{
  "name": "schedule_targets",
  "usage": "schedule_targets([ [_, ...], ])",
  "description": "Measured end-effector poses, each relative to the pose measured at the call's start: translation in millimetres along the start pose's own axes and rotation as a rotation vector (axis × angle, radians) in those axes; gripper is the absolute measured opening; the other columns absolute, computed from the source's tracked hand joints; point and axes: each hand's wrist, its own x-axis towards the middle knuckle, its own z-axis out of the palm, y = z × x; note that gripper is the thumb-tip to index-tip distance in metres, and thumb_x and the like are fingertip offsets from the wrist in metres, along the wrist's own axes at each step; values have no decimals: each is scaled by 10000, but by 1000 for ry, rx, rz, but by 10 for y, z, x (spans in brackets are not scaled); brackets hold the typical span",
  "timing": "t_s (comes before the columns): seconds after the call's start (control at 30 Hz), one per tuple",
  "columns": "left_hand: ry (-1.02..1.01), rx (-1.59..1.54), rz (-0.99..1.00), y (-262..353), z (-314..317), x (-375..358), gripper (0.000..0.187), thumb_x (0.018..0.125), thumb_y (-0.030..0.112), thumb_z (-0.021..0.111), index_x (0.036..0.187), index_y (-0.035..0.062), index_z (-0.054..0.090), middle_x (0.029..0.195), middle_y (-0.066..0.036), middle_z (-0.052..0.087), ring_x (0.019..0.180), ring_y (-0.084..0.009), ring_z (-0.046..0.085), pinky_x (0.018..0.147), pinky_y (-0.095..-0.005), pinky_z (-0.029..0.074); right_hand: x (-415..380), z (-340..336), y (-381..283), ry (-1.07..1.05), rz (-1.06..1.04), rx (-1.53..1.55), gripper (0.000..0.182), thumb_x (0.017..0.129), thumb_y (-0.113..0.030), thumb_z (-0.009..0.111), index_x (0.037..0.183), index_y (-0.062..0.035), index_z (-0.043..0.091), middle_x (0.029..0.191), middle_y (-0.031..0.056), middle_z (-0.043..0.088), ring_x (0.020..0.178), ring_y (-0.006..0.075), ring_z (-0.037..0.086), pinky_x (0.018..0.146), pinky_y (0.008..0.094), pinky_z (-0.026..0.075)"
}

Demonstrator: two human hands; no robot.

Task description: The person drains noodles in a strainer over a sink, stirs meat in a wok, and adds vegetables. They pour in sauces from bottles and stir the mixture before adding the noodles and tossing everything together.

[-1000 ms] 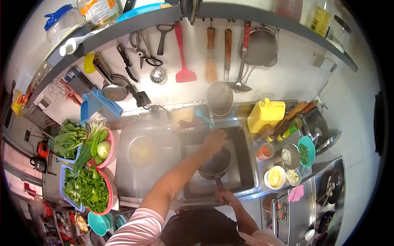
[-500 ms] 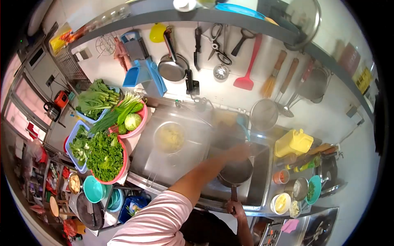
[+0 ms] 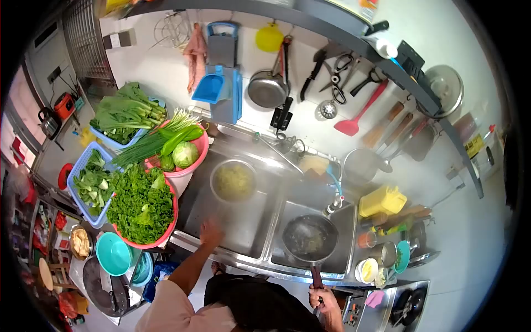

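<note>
My right hand [image 3: 325, 299] is wrapped round the dark handle of a frying pan [image 3: 311, 238]. That pan sits in the right-hand sink basin [image 3: 344, 243], under the tap [image 3: 333, 206], with cloudy liquid in its bottom and haze above it. My left hand [image 3: 212, 232], smeared by motion, is over the front of the left-hand basin [image 3: 193, 202]. Farther back in that basin stands a round metal bowl or strainer [image 3: 214, 181] of pale yellowish food [image 3: 234, 181].
Left of the sink are a red basin of leafy greens [image 3: 142, 207], a pink basin with cabbage [image 3: 185, 154] and blue baskets [image 3: 102, 218]. A yellow jug [image 3: 381, 201] and small bowls line the right side. Pans and utensils hang on the back wall.
My left hand has moved from the tap area over the right basin to the front of the left basin. My right hand stays on the pan handle. The view has shifted.
</note>
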Motion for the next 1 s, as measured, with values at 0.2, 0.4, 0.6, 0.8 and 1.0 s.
schedule_targets([
  [0.2,-297,-346,-188,-281,-8,50,500,719,269,730,1116,67,505,1039,-192,631,1009,-384,596,868,-467,464,250,1113,-328,-56,-27,-123,134,825,-106,626,835,-71,496,574,-28,418,431,82,393,405,256,326],
  [0.4,-285,-278,-248,-154,-198,-43,468,738,285,687,1107,60,508,940,-159,668,916,-345,646,815,-433,502,1148,2016,-495,-2,-64,-397,239,800,-132,610,617,-98,460,545,17,436,449,135,429,420,301,373],
  [0.6,-249,-351,-219,-233,-77,-16,449,730,260,654,1066,1,506,927,-215,661,912,-364,645,822,-456,496,1707,2750,-605,130,-154,-662,215,800,-124,588,610,-61,509,527,42,484,418,149,456,381,297,371],
  [0.8,-267,-297,-220,-233,-148,-62,450,758,265,644,1116,24,517,925,-178,679,883,-317,667,793,-414,517,1882,2870,-594,247,-255,-881,234,779,-108,607,567,-44,529,482,75,512,349,163,443,336,299,333],
  [1.0,-227,-308,-240,-246,-464,-46,327,748,193,602,1009,0,561,879,-211,673,856,-350,667,781,-438,519,2018,2744,-676,319,-283,-1061,248,766,-100,599,543,-23,522,458,73,493,348,165,462,337,307,336],
])
